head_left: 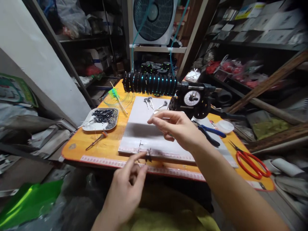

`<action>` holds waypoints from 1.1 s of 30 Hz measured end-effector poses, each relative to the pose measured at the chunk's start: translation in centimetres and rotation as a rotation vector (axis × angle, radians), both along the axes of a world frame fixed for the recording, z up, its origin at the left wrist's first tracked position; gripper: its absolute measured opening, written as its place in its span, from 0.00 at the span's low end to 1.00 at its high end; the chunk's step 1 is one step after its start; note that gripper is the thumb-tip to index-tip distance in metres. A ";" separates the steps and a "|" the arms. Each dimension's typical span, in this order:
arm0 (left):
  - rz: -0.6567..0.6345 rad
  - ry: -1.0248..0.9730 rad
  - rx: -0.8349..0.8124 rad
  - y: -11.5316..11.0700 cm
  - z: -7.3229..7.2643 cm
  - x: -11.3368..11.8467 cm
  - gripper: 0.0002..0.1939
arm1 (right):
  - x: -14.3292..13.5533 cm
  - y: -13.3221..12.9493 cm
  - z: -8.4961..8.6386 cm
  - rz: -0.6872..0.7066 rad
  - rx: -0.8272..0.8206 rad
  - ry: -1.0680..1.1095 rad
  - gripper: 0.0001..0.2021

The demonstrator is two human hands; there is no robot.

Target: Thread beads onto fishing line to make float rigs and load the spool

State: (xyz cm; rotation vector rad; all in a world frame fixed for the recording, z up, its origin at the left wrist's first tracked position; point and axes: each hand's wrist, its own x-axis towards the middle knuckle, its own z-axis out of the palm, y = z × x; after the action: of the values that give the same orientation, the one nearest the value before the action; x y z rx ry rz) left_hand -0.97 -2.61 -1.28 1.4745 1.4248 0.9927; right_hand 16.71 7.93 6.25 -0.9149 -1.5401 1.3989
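Note:
My left hand is at the table's front edge, thumb and forefinger closed around the near end of a small dark piece. Above the white board, my right hand has its thumb and fingertips pinched together; whatever they hold, if anything, is too small to name. Several small dark-headed pieces with white stems lie on the board's far part. Behind my right hand stands a black machine with a dial and a row of black spools.
On the left are a white tray of black parts, an orange-topped tool and a green bristly piece. Blue-handled pliers, a white dish and red-handled scissors lie to the right. A fan stands behind.

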 end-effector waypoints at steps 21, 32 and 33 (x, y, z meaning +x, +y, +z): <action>-0.213 -0.804 -0.029 2.9 2.7 2.4 0.13 | -1.7 -0.8 -0.4 0.273 -0.517 0.406 0.18; -0.277 -1.100 -0.295 -0.1 1.2 3.2 0.12 | -1.1 -0.8 -1.0 0.201 -0.536 0.502 0.16; -0.281 -1.124 -0.307 -0.4 0.9 3.3 0.12 | -1.0 -0.7 -1.1 0.196 -0.532 0.500 0.16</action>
State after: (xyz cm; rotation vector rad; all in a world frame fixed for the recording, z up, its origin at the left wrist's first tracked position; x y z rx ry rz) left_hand 2.30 -2.99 -0.42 0.6276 0.4906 1.0798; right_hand 15.68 7.21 5.19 -0.6441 -0.9101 2.0512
